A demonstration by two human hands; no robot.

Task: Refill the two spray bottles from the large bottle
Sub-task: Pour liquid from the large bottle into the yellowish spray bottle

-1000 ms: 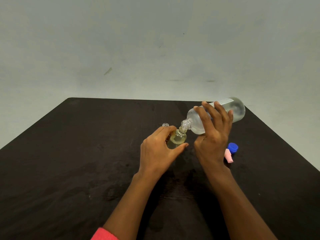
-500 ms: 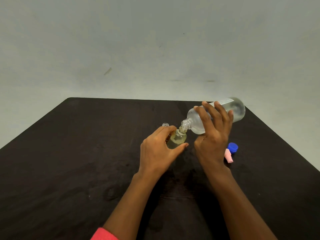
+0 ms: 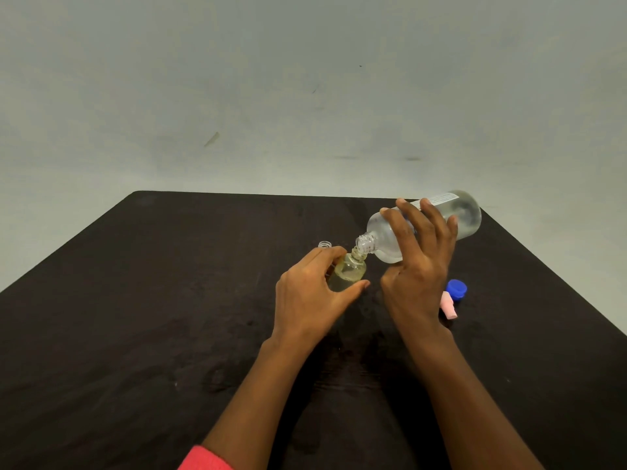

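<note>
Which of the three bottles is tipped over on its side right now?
The large bottle in the right hand, neck angled down. The small bottles stand upright.

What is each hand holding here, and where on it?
The left hand grips the small bottle around its body. The right hand holds the tilted large bottle around its middle, its mouth at the small bottle's neck.
</note>
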